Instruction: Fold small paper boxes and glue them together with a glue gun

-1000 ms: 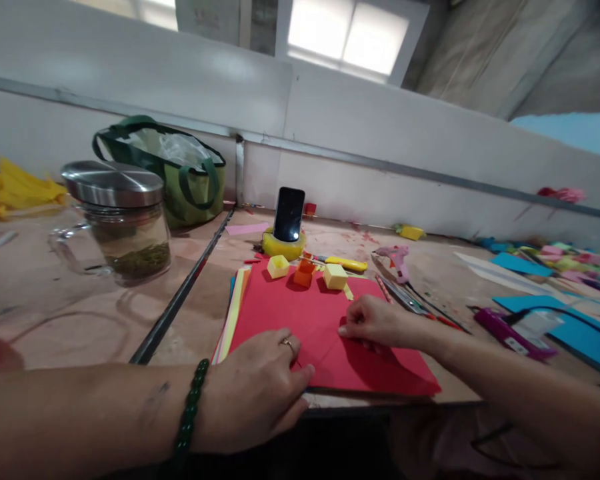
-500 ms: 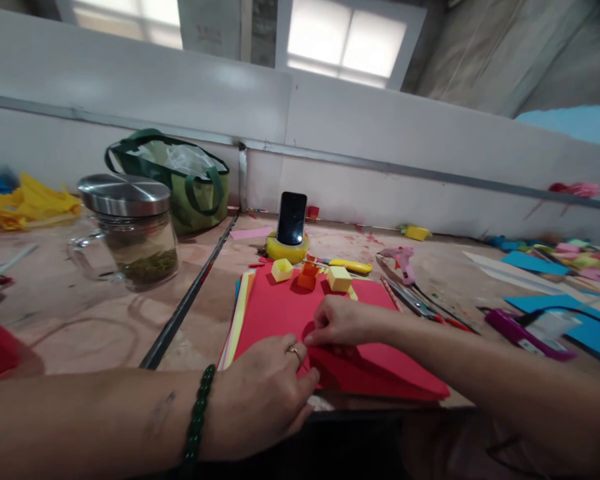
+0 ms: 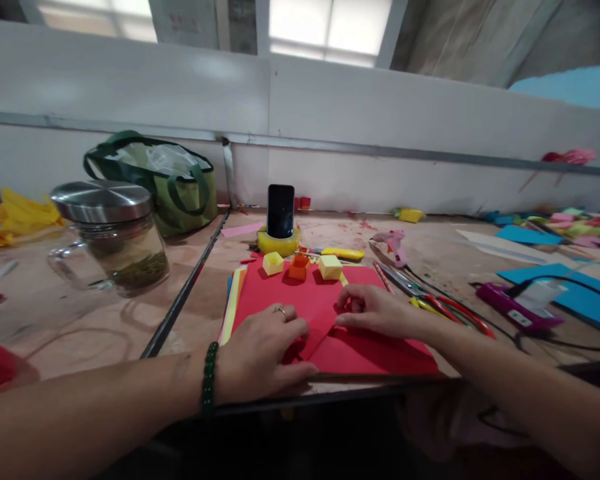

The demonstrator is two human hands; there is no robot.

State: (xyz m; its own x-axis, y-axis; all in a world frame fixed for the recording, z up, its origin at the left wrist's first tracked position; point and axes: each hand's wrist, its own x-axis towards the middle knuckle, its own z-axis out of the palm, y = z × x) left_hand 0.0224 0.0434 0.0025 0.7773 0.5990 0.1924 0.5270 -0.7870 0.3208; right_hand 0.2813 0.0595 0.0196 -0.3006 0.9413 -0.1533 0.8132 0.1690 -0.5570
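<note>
A stack of coloured paper with red sheets [image 3: 280, 293] on top lies at the table's front edge. On it is a small folded piece of red paper [image 3: 321, 341] with a slanting edge, red on red, so its outline is hard to make out. My left hand [image 3: 260, 350], wearing a ring and a green bead bracelet, presses over the left part of this piece, thumb and curled fingers around it. My right hand [image 3: 373, 312] has its fingers curled, thumb and forefinger pinching at the piece's upper right tip. Small folded boxes, pale yellow [image 3: 273, 264], orange [image 3: 299, 267] and cream [image 3: 330, 268], stand at the stack's far edge.
Behind the boxes, a phone [image 3: 281, 212] leans on a yellow tape roll [image 3: 279, 243], near a yellow utility knife [image 3: 342, 254]. Rightward lie scissors [image 3: 405, 280], red-handled pliers [image 3: 460, 313], a pink glue gun [image 3: 394, 245] and a purple power strip [image 3: 517, 308]. A glass mug [image 3: 125, 247] and green bag [image 3: 193, 193] stand left.
My right hand has moved right, away from my left hand, and a slanting edge of the red paper now shows between them. The camera view has shifted slightly.
</note>
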